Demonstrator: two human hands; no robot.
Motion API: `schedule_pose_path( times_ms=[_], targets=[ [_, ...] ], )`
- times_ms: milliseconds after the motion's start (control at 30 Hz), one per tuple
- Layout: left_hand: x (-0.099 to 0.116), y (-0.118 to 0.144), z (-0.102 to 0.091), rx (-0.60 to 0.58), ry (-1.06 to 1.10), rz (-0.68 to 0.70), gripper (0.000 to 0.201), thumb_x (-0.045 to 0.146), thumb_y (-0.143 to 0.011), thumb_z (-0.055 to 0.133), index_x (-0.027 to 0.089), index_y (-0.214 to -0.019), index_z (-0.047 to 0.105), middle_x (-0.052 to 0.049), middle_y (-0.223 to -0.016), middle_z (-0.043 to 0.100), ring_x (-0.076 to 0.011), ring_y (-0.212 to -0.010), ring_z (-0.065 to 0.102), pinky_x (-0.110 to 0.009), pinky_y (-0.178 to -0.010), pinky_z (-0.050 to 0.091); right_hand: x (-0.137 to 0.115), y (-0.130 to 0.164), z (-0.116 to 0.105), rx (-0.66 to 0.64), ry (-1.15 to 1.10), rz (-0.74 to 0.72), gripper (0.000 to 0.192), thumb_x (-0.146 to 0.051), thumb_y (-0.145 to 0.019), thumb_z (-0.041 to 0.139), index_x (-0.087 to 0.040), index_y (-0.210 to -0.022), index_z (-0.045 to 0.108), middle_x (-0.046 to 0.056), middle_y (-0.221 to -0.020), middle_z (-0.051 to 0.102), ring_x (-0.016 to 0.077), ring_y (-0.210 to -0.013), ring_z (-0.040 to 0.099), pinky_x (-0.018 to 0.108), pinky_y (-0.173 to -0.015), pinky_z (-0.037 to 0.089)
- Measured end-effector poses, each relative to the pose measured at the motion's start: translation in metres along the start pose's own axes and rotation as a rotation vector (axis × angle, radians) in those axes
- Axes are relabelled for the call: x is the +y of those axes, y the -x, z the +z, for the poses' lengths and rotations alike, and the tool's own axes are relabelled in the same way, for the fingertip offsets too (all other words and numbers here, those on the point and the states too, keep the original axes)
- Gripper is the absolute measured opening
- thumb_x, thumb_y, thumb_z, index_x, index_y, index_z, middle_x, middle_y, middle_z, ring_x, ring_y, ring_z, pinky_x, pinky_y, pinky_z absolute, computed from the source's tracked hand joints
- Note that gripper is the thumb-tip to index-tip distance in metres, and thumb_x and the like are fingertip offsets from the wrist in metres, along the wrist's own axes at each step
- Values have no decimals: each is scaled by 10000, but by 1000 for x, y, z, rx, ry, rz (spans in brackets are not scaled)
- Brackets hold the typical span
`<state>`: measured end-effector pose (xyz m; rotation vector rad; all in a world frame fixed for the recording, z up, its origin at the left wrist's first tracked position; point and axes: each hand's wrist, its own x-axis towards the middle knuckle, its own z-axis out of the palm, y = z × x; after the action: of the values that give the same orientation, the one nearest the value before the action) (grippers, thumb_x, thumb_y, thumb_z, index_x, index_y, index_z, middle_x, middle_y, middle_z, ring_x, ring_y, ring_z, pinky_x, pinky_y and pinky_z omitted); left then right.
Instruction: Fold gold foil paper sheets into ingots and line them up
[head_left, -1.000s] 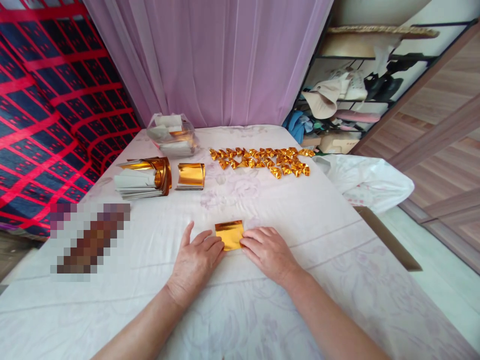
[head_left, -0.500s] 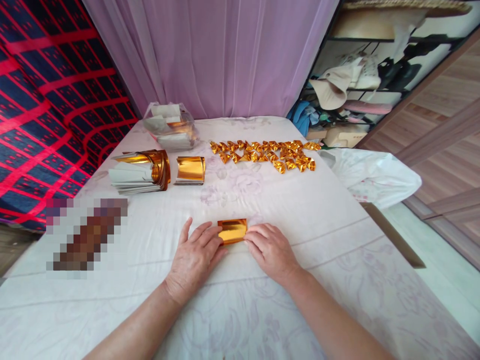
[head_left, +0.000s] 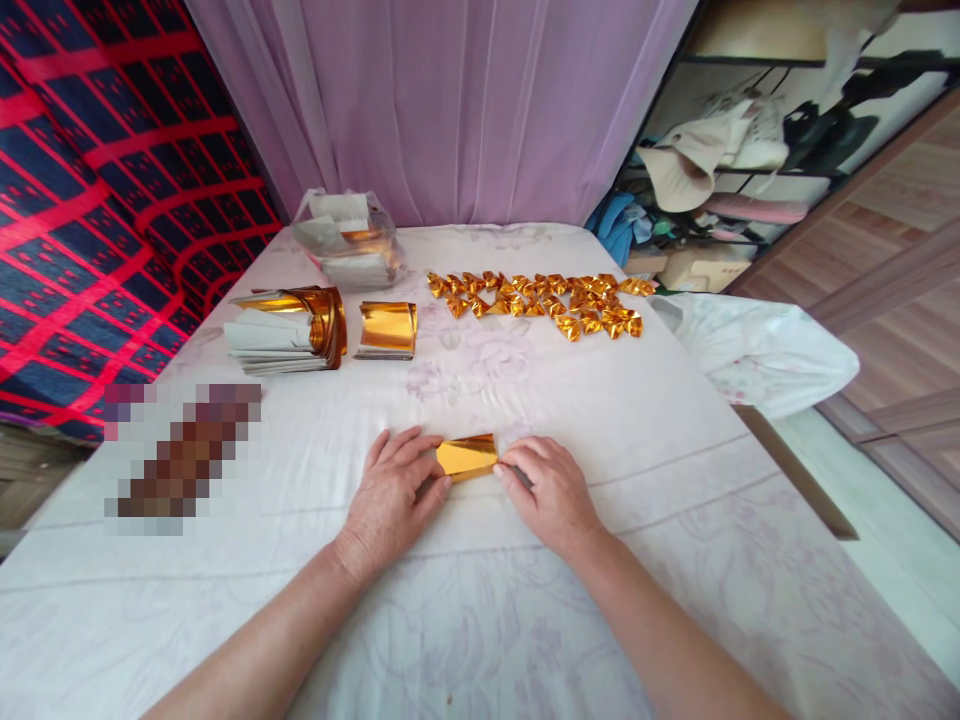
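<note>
Dark marks on the carton [head_left: 694, 272] beyond the far right corner of the surface [head_left: 495, 610] are too small to read. The gold sheet [head_left: 466, 458] lies well in from the far edge, between the left and right edges. The left hand [head_left: 394, 490] has thumb and forefinger closed on the sheet's left end, other fingers slightly spread; the right hand [head_left: 551, 490] pinches the right end, fingers close together. Folded gold pieces [head_left: 517, 303] lie in rows toward the far right corner
</note>
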<state>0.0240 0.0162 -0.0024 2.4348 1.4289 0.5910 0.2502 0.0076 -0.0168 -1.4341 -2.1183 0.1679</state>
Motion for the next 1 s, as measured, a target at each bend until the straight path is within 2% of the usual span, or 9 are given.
schedule_pose_path(
  times_ms=[467,700,1000],
  targets=[
    [0,-4,2,-11,9,-44,197,317,-908,511,225,-821,663,-45,-1231,650,-280,-1249,492,-583,-1085,300,-6,-2,5,49,27,101,173,-250,-874,566,-208,-712,610,28,-801,636,183,-798,569,309,-726,386],
    [2,-6,3,6,24,-76,175,302,-875,558,218,-747,642,-51,-1220,651,-284,-1232,510,-574,-1091,300,-9,-3,5,56,40,118,166,-226,-855,583,-210,-692,604,23,-776,627,179,-778,558,302,-710,370],
    [3,-6,2,-10,13,-103,163,308,-867,568,214,-744,618,-55,-1242,636,-278,-1247,503,-551,-1105,287,-8,-3,7,67,68,124,147,-223,-826,611,-211,-680,594,16,-760,626,180,-761,553,303,-694,347]
  ],
)
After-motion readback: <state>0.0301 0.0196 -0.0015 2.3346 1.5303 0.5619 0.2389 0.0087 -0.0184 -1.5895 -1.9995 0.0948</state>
